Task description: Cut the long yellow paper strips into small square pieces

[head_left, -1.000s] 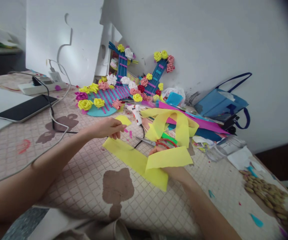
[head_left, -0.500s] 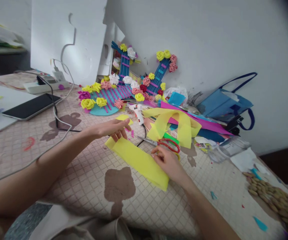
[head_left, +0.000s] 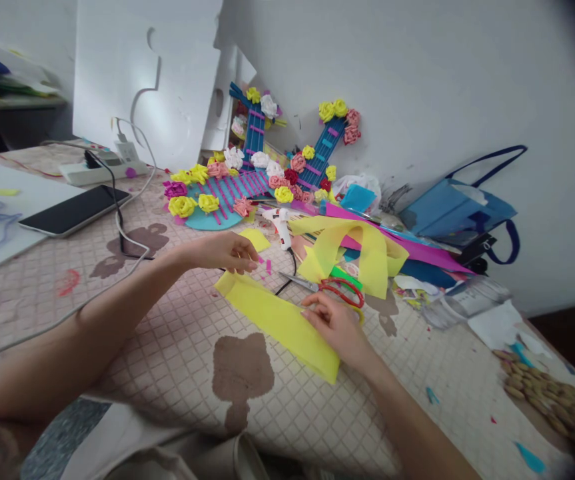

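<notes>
A folded strip of yellow crepe paper [head_left: 277, 323] lies slantwise on the table in front of me. Over its far left end hovers my left hand [head_left: 223, 252], fingers loosely bent and apart, with nothing visible in them. My right hand [head_left: 338, 328] rests at the strip's right part, thumb and fingers closed on its upper edge. Just beyond that hand are red-handled scissors [head_left: 340, 291], blades pointing left. A white glue gun [head_left: 281, 230] lies farther back, near a small yellow paper piece [head_left: 255, 239] and a loose curled yellow strip [head_left: 372, 257].
Behind stand blue guitar-shaped decorations [head_left: 227, 200] covered with paper flowers. At left are a tablet [head_left: 74, 212], a power strip [head_left: 102, 171] and trailing cables. A blue bag [head_left: 460, 207] leans at the wall; peanuts [head_left: 542, 393] lie at right.
My left hand has lifted slightly off the strip's left end, and its fingers have curled in. My right hand stays at the strip. The view has shifted a little.
</notes>
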Available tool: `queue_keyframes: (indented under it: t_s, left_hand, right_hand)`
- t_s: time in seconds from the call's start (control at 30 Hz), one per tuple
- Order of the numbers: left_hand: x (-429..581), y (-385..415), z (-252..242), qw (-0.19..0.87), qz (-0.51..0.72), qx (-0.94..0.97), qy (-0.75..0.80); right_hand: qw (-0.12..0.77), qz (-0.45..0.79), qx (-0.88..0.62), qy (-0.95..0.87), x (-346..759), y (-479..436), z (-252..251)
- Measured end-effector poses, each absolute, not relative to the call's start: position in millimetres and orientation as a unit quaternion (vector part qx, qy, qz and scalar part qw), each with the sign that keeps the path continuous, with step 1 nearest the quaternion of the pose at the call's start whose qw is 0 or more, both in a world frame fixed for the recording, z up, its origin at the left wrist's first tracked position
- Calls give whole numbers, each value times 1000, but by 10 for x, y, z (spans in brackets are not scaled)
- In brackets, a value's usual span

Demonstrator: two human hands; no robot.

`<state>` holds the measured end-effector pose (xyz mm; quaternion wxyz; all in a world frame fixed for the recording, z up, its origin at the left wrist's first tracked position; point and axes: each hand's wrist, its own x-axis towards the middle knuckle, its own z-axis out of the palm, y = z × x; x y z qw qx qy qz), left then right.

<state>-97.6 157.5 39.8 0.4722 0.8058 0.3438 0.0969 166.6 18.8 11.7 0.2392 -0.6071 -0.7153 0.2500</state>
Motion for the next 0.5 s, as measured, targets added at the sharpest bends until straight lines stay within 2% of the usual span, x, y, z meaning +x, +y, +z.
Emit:
queue_keyframes:
  t_s: [0.23,0.5]
  left_hand:
    - [-872,1475,380,387,56,870,301]
    - [-866,1451,408,342,48,897,275]
  right_hand:
    - [257,275,-598,-708,1674,200,58]
    - [274,293,-593,-698,1672,202,40]
